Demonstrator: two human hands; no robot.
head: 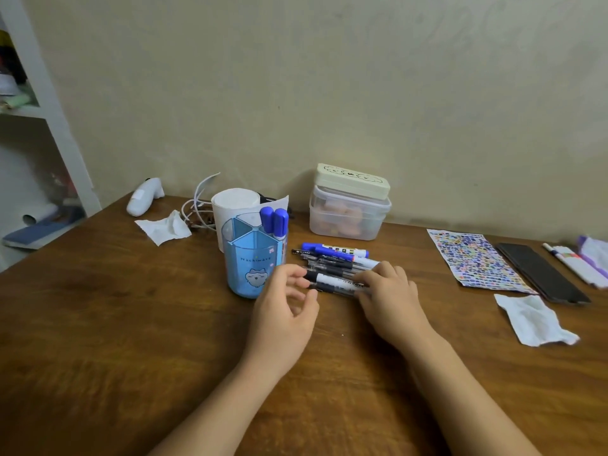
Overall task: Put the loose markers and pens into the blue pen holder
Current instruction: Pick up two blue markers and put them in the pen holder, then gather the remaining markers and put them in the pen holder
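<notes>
The translucent blue pen holder [251, 261] stands upright left of centre on the wooden table, with two blue-capped markers [274, 222] upright in a rear compartment. Just to its right lies a pile of loose markers and pens [335, 261], topped at the back by a blue marker [332, 250]. My left hand [283, 304] is beside the holder, its curled, spread fingers touching the black cap of the nearest marker [325, 279]. My right hand [390, 294] lies palm down over the right ends of the front pens, hiding its fingertips.
A white roll [235, 204] and cables stand behind the holder. A lidded clear box [348, 212] sits at the wall. To the right lie a sticker sheet [473, 258], a dark flat case [539, 273], another pen [552, 251] and crumpled tissue [534, 319]. More tissue [164, 227] lies at the left.
</notes>
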